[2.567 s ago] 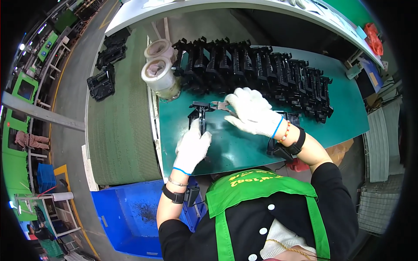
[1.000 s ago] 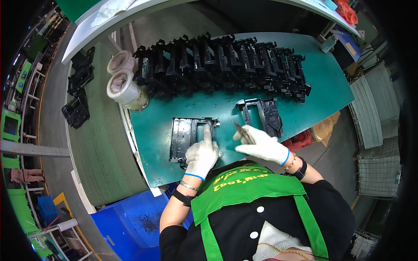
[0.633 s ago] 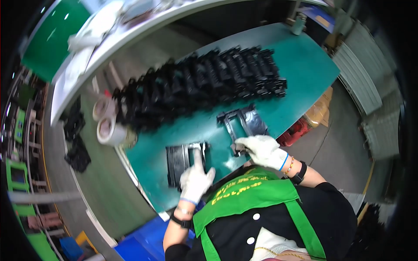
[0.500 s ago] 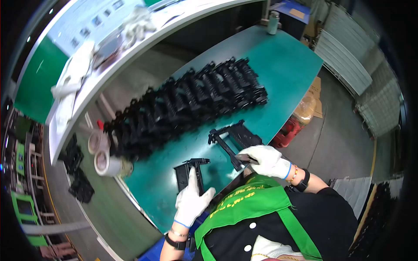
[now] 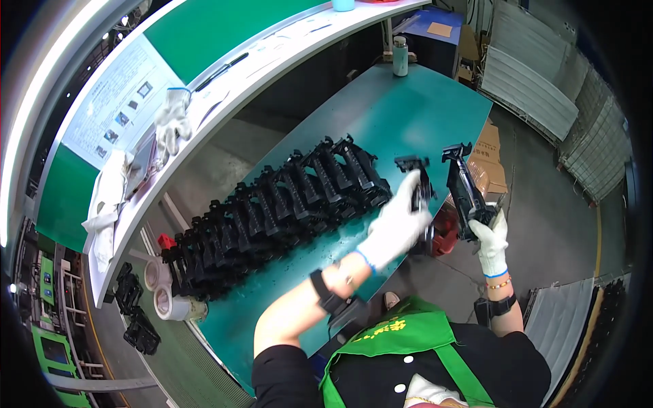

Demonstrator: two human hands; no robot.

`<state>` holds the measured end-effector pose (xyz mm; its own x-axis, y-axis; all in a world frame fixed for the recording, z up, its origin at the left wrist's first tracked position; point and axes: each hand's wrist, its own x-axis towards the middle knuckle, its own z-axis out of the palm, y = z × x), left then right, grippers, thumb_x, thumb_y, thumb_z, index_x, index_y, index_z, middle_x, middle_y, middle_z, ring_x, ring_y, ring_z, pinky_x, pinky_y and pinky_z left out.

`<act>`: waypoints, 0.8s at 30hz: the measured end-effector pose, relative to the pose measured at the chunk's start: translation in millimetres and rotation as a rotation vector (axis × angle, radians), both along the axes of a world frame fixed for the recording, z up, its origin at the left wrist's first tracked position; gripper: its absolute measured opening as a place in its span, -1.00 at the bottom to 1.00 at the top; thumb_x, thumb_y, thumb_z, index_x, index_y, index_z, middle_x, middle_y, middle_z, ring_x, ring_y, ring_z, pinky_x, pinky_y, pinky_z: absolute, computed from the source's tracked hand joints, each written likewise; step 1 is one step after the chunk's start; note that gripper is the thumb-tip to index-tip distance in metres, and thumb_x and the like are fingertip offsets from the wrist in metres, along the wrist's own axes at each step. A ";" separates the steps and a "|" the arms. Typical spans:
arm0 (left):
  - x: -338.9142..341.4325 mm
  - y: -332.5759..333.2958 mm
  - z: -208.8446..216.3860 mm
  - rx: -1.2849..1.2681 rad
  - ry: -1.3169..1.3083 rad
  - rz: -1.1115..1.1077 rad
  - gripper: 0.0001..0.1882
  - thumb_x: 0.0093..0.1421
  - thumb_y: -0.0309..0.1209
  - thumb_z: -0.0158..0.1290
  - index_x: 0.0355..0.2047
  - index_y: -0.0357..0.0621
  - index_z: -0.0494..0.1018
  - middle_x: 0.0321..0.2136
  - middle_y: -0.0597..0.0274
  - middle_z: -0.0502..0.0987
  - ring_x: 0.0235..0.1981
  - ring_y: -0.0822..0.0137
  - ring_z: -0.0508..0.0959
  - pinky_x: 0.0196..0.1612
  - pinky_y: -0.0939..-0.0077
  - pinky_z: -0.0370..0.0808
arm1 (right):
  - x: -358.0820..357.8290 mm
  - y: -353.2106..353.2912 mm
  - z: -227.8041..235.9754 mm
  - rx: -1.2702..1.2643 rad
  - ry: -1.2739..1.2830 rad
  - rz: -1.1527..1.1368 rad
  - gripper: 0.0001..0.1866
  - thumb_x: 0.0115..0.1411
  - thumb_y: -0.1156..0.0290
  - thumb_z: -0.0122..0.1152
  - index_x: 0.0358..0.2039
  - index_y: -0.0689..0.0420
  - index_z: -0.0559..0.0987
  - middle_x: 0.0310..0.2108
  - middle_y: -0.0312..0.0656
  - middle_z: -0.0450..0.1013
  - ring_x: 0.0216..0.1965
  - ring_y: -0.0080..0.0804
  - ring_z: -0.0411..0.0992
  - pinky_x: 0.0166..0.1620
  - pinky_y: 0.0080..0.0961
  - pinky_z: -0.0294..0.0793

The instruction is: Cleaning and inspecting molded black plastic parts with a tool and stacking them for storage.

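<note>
My left hand (image 5: pixel 401 224), in a white knit glove, is closed on a black plastic frame part (image 5: pixel 423 182) over the table's right part; it is slightly blurred. To its right, my gloved right hand (image 5: pixel 491 243) grips another black plastic frame part (image 5: pixel 464 194), held tilted beyond the table's right edge. A thin grey tip (image 5: pixel 502 200) sticks out by the right fingers, from a tool whose kind I cannot make out. Several similar black parts (image 5: pixel 286 204) stand packed in a long slanting row on the green table (image 5: pixel 435 102), left of my hands.
Rolls of tape (image 5: pixel 170 304) sit at the table's left end. A pale green bottle (image 5: pixel 400 58) stands at the far end. Gloves (image 5: pixel 173 122) and a pen (image 5: pixel 221 71) lie on the white shelf above. A red container (image 5: pixel 445 231) and cardboard boxes (image 5: pixel 488 153) are beside the table.
Both hands have moved away from me and to the right. The two black parts by my hands have left the near side of the table and are now held up. The view has shifted.
</note>
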<state>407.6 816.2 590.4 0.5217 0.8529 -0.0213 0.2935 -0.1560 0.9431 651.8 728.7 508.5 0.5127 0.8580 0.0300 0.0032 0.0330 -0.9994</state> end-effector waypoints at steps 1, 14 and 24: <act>15.8 24.7 -5.5 0.019 0.053 0.062 -0.18 0.18 -0.30 0.07 0.46 -0.02 0.10 -0.06 -0.01 0.61 -0.01 0.05 0.63 0.13 0.27 0.49 | 6.4 13.7 -6.9 0.072 0.043 -0.013 -0.60 0.00 0.68 0.26 -0.11 0.22 0.46 -0.24 -0.22 0.53 -0.26 -0.48 0.54 -0.18 -0.49 0.59; 29.8 162.9 -56.8 0.104 0.379 0.460 -0.54 0.22 -0.24 0.02 0.09 -0.09 0.57 -0.07 -0.03 0.64 0.00 0.05 0.63 0.04 0.30 0.55 | -30.6 172.8 -102.5 0.134 0.070 0.242 -0.53 0.02 0.64 0.32 -0.01 0.19 0.45 -0.17 -0.26 0.49 -0.17 -0.44 0.51 -0.03 -0.50 0.55; -25.0 87.1 -29.0 0.891 0.849 0.176 -0.64 0.09 -0.13 0.14 -0.26 -0.15 0.59 -0.29 0.08 0.57 -0.24 0.01 0.55 -0.13 0.07 0.55 | -22.4 192.2 -69.4 0.037 -0.347 0.675 -0.39 0.04 0.50 0.40 0.16 0.16 0.50 0.10 -0.17 0.50 0.15 -0.37 0.44 0.30 -0.41 0.34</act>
